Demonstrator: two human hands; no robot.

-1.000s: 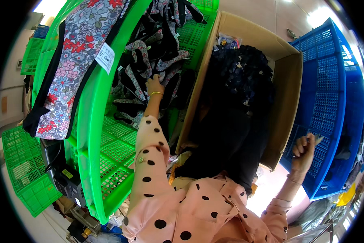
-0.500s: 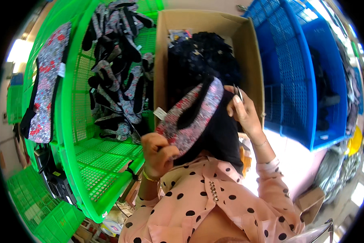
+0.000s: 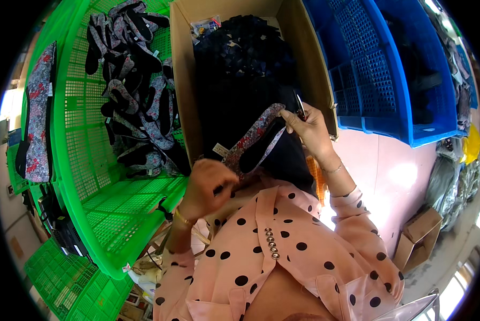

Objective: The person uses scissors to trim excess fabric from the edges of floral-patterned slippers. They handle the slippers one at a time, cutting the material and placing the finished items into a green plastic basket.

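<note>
A curved, padded floral fabric band (image 3: 253, 138) with black edging and a small white tag hangs in front of my lap, over the box. My right hand (image 3: 312, 131) pinches its upper end between thumb and finger. The same hand keeps a small pair of thread snips (image 3: 301, 106) in its palm, blades pointing up. Close to the band's lower end is my left hand (image 3: 208, 184), its fingers curled. Slight blur and the turn of the hand hide whether anything is between those fingers.
Left stands a green crate (image 3: 128, 200) holding many similar floral bands (image 3: 125, 99), with another band (image 3: 38, 117) on its outer side. A cardboard box (image 3: 184, 69) of dark cloth scraps (image 3: 245, 48) is ahead. Blue crates (image 3: 368, 80) stand right, above a small carton (image 3: 419, 238).
The band has turned edge-on, its upper end now pinched in my right hand. My left hand has shifted away from the band's lower end and its grip looks different. The view has shifted.
</note>
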